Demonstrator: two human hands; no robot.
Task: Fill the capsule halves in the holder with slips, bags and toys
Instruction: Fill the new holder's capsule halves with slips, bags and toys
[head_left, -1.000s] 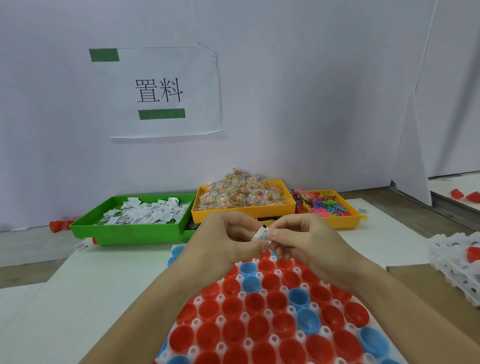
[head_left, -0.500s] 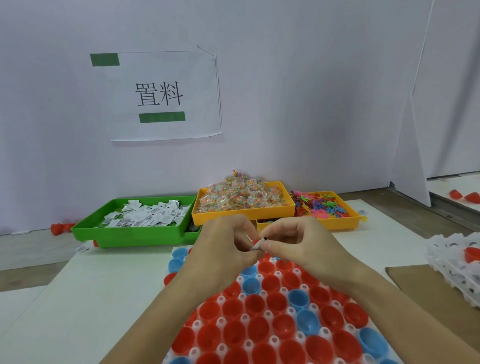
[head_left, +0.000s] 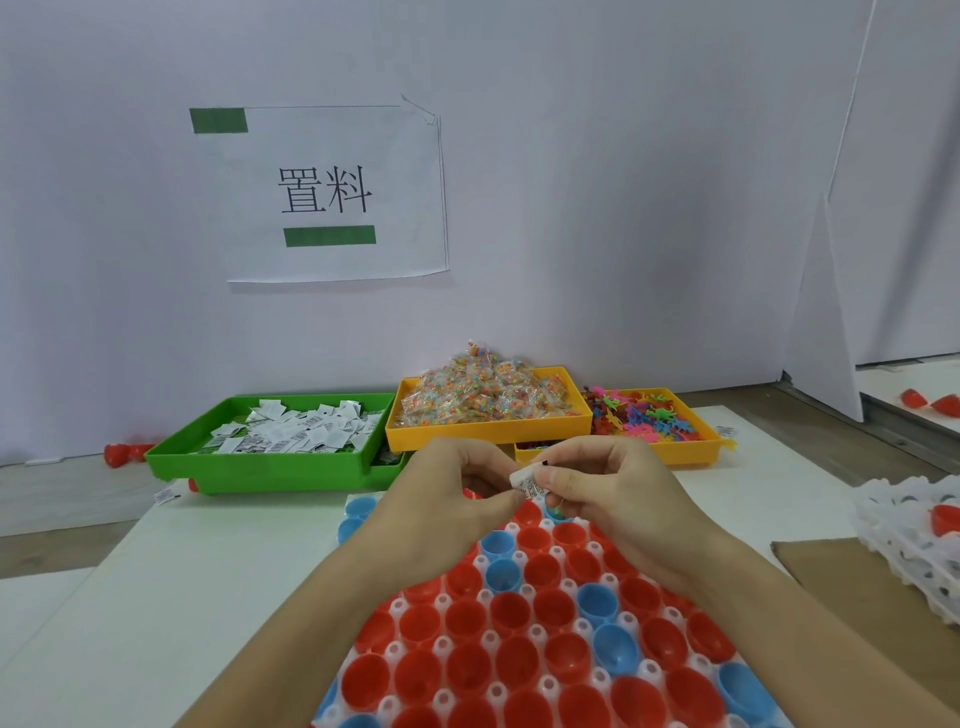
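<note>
**Both hands on one slip, above the far end of the holder**

- Left hand (head_left: 447, 499) and right hand (head_left: 613, 493) meet at frame centre, fingers curled, pinching a small white printed slip (head_left: 525, 478) between them. Slip is tilted, with black print visible on its face. Can't tell exactly which fingers carry the load; thumb and forefinger of each look closed on it.
- Slip sits in the air over the far rows of the white capsule holder (head_left: 540, 631), not in any cup.
- Holder fills the lower centre of the frame, with its cups full of open capsule halves: mostly red halves (head_left: 467, 618), some blue halves (head_left: 501, 574) scattered in. Halves in view look unfilled except one blue cup just under the right fingers, which shows something coloured inside. Too small to identify.
- Supply trays along the wall, mid frame: green tray (head_left: 270, 470) at left with loose white slips, yellow tray (head_left: 493, 436) in the middle heaped with clear bags of coloured bits, a second yellow tray (head_left: 691, 452) at right with small bright plastic toys.
- Paper sign (head_left: 332, 192) with two printed characters is taped to the wall at upper left.
- Right edge: another white holder (head_left: 904, 551) with a red piece in it, next to a cardboard sheet (head_left: 852, 582).
- Stray red halves (head_left: 122, 453) lie on the table at far left, by the wall.
</note>
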